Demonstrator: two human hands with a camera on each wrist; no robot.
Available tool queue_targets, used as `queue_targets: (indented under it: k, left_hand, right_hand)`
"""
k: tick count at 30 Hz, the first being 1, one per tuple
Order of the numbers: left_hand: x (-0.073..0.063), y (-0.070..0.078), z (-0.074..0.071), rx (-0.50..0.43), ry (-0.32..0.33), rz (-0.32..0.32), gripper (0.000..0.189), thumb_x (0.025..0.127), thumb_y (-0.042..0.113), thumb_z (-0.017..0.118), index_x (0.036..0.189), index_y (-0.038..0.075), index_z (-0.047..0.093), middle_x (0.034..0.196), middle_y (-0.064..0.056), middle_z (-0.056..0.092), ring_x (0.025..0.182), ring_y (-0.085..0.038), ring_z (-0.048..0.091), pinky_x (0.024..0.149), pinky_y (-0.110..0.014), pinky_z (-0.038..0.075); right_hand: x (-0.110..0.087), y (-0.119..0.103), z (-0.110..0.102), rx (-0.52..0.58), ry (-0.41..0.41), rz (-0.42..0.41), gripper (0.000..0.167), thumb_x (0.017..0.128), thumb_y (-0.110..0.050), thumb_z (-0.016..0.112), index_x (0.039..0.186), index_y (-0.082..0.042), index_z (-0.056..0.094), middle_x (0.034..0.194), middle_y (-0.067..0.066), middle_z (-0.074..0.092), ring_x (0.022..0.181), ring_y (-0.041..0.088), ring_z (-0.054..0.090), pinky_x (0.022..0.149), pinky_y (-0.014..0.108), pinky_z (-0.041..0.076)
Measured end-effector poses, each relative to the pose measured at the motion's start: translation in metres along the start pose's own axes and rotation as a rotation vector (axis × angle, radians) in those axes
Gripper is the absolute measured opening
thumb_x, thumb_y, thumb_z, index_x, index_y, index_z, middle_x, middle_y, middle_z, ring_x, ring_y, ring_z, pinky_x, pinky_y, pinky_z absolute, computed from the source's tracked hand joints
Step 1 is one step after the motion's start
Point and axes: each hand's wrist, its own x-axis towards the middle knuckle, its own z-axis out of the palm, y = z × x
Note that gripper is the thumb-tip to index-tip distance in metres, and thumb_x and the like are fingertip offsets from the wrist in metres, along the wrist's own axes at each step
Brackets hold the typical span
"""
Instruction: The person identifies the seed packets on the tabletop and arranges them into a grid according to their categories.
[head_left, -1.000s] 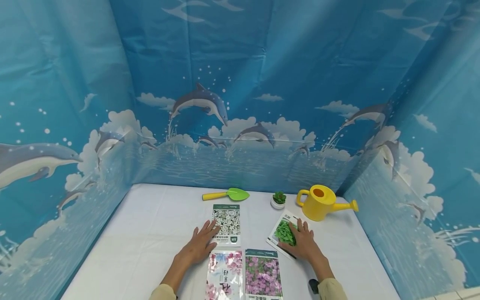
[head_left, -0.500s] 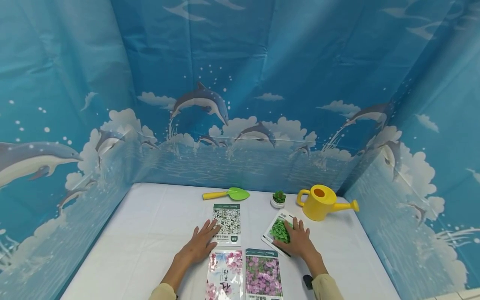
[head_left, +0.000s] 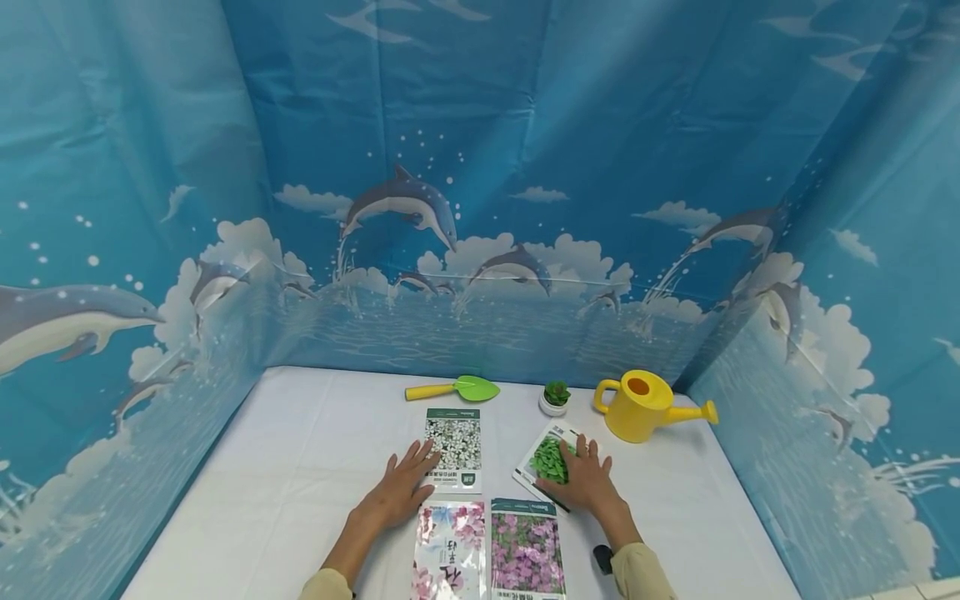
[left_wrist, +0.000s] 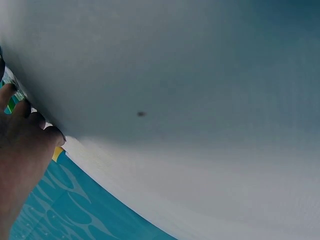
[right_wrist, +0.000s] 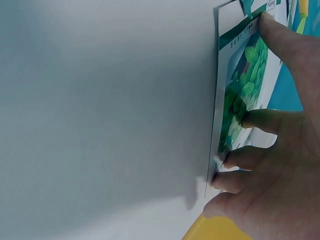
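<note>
My right hand (head_left: 588, 483) lies with spread fingers on a seed packet with green leaves (head_left: 551, 457), which sits tilted on the white cloth. In the right wrist view the thumb and fingertips press along the face of this leafy packet (right_wrist: 245, 85). My left hand (head_left: 397, 493) rests with its fingertips at the left edge of a seed packet with white flowers (head_left: 454, 442). Directly below that packet is one with pink blossoms (head_left: 450, 546). A purple-flower seed packet (head_left: 527, 550) lies to the right of the blossom one.
At the back of the white tablecloth (head_left: 315, 450) lies a green trowel with a yellow handle (head_left: 452, 389). A small potted succulent (head_left: 555, 399) and a yellow watering can (head_left: 636, 408) stand to its right. A blue dolphin curtain (head_left: 480, 292) surrounds the table on three sides.
My right hand has slid the leafy packet to the left across the cloth, towards the other packets. My left hand and the white-flower packet have stayed in place.
</note>
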Motion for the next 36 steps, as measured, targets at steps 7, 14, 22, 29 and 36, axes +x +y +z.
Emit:
queue_targets:
  k: [7, 14, 22, 29, 36]
  left_hand:
    - [-0.003, 0.016, -0.012, 0.016, -0.036, -0.031, 0.059, 0.109, 0.017, 0.063, 0.164, 0.004, 0.045, 0.176, -0.020, 0.027, 0.164, -0.045, 0.017, 0.128, -0.073, 0.010]
    - [-0.003, 0.012, -0.010, -0.025, -0.024, -0.008, 0.061, 0.109, 0.020, 0.062, 0.165, 0.005, 0.043, 0.176, -0.021, 0.025, 0.164, -0.047, 0.015, 0.126, -0.075, 0.007]
    - [-0.003, 0.006, -0.004, -0.025, -0.007, -0.012, 0.061, 0.110, 0.022, 0.060, 0.167, 0.009, 0.041, 0.178, -0.015, 0.023, 0.165, -0.041, 0.013, 0.129, -0.070, 0.005]
    - [-0.005, 0.019, -0.015, -0.041, -0.018, -0.005, 0.058, 0.109, 0.014, 0.060, 0.163, 0.001, 0.044, 0.175, -0.024, 0.026, 0.163, -0.048, 0.016, 0.126, -0.074, 0.005]
    - [-0.006, 0.013, -0.010, -0.048, -0.004, 0.015, 0.059, 0.111, 0.020, 0.058, 0.166, 0.005, 0.041, 0.176, -0.021, 0.024, 0.164, -0.045, 0.014, 0.126, -0.074, 0.006]
  right_hand:
    - [0.002, -0.011, 0.002, 0.004, 0.006, -0.003, 0.098, 0.091, -0.055, 0.083, 0.160, 0.005, 0.046, 0.165, 0.045, 0.025, 0.154, 0.066, 0.021, 0.117, 0.085, 0.019]
    - [0.003, -0.021, 0.005, -0.001, 0.007, -0.015, 0.097, 0.091, -0.055, 0.082, 0.160, 0.003, 0.047, 0.167, 0.043, 0.026, 0.155, 0.065, 0.022, 0.118, 0.083, 0.019]
    - [0.006, -0.030, 0.007, 0.021, -0.010, -0.047, 0.098, 0.092, -0.054, 0.083, 0.161, 0.004, 0.045, 0.168, 0.042, 0.024, 0.156, 0.064, 0.019, 0.121, 0.081, 0.018]
    - [0.013, -0.032, 0.010, 0.043, -0.032, -0.091, 0.098, 0.092, -0.052, 0.082, 0.162, 0.004, 0.044, 0.170, 0.041, 0.021, 0.158, 0.062, 0.016, 0.125, 0.075, 0.017]
    - [0.019, -0.037, 0.010, 0.051, -0.049, -0.136, 0.096, 0.093, -0.052, 0.082, 0.162, 0.003, 0.044, 0.171, 0.039, 0.020, 0.159, 0.061, 0.014, 0.125, 0.074, 0.017]
